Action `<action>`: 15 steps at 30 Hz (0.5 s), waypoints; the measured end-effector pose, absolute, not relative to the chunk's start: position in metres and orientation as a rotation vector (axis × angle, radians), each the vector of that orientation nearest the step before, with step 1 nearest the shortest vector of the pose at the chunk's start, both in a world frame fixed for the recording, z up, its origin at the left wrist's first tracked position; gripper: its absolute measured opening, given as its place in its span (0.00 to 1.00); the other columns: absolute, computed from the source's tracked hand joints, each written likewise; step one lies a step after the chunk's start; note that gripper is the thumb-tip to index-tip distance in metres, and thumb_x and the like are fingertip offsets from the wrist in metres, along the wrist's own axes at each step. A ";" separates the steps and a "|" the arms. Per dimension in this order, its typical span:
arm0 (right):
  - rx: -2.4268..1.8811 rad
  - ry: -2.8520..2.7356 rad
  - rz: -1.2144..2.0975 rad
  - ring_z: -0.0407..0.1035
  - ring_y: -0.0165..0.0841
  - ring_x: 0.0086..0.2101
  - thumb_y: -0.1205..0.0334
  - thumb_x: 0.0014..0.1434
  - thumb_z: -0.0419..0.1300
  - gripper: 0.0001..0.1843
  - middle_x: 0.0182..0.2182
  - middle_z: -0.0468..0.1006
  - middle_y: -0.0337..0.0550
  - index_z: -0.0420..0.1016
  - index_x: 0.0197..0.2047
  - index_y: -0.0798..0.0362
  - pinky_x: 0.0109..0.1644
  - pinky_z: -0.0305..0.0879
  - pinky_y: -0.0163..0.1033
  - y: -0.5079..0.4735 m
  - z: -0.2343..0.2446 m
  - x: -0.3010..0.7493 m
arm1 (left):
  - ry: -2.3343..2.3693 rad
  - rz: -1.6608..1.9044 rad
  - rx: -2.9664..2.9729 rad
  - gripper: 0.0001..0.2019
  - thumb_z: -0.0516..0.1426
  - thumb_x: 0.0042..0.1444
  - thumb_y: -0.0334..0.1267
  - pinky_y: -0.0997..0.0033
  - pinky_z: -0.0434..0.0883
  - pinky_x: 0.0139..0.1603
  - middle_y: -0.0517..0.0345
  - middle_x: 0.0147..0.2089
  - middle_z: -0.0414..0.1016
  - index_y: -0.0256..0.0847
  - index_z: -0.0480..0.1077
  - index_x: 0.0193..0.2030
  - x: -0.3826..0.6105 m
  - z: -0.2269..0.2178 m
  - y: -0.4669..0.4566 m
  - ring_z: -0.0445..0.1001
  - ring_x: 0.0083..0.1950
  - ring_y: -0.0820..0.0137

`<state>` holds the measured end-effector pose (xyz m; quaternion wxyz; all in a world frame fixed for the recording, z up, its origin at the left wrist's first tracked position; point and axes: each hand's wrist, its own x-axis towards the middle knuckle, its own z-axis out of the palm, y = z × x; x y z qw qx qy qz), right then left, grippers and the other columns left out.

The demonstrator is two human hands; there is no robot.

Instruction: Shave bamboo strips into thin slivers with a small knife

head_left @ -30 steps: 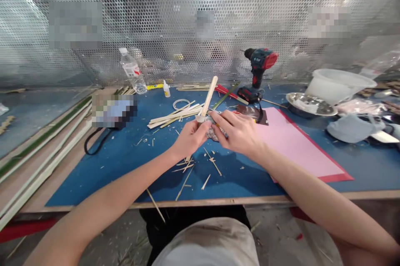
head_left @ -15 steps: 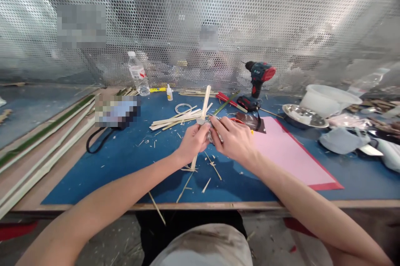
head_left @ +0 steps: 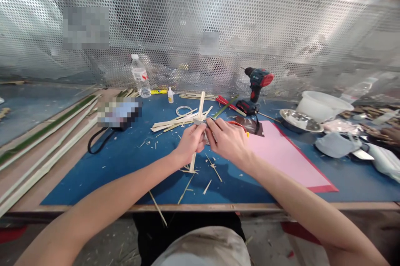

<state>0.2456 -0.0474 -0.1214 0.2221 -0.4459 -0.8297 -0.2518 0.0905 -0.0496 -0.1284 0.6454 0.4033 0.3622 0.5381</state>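
My left hand [head_left: 190, 143] is closed round a pale bamboo strip [head_left: 200, 108] that stands almost upright, its lower end poking out below the fist. My right hand [head_left: 227, 138] is curled against the strip from the right, fingers pressed on something grey that I cannot make out. Both hands hover over the blue work mat [head_left: 131, 162] near its middle. Behind them lies a loose bundle of bamboo strips [head_left: 175, 120]. Thin splinters [head_left: 212, 170] are scattered under the hands.
A cordless drill [head_left: 256, 85] stands at the back, with a water bottle [head_left: 139, 75], a small glue bottle [head_left: 170, 95] and a tape ring [head_left: 183, 110]. A pink sheet [head_left: 287, 153] lies right; beyond it a metal dish [head_left: 296, 119] and white bowl [head_left: 321, 104]. Long slats [head_left: 43, 141] lie left.
The bamboo strip has turned from leaning right to nearly upright. The camera has tilted up, so the hands sit a little lower and closer together.
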 end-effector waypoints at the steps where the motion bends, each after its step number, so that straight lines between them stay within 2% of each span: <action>1: -1.244 -2.293 -0.688 0.76 0.35 0.38 0.54 0.77 0.47 0.24 0.45 0.81 0.49 0.72 0.66 0.54 0.35 0.57 0.41 -0.048 -0.122 0.245 | 0.829 1.219 0.918 0.19 0.59 0.65 0.42 0.78 0.46 0.16 0.73 0.19 0.47 0.43 0.53 0.28 0.090 -0.128 -0.049 0.46 0.15 0.82; 11: -1.396 -2.303 -0.625 0.76 0.34 0.38 0.54 0.78 0.42 0.26 0.46 0.82 0.49 0.70 0.68 0.54 0.34 0.54 0.41 -0.058 -0.122 0.238 | 0.881 1.174 0.919 0.16 0.55 0.67 0.38 0.77 0.48 0.16 0.72 0.19 0.49 0.43 0.55 0.29 0.093 -0.127 -0.050 0.48 0.15 0.81; 15: -1.453 -2.322 -0.631 0.77 0.36 0.38 0.54 0.78 0.40 0.27 0.47 0.82 0.49 0.68 0.69 0.53 0.33 0.54 0.42 -0.060 -0.121 0.235 | 0.886 1.154 0.904 0.16 0.55 0.67 0.39 0.77 0.47 0.16 0.72 0.19 0.47 0.43 0.54 0.29 0.090 -0.128 -0.049 0.47 0.15 0.81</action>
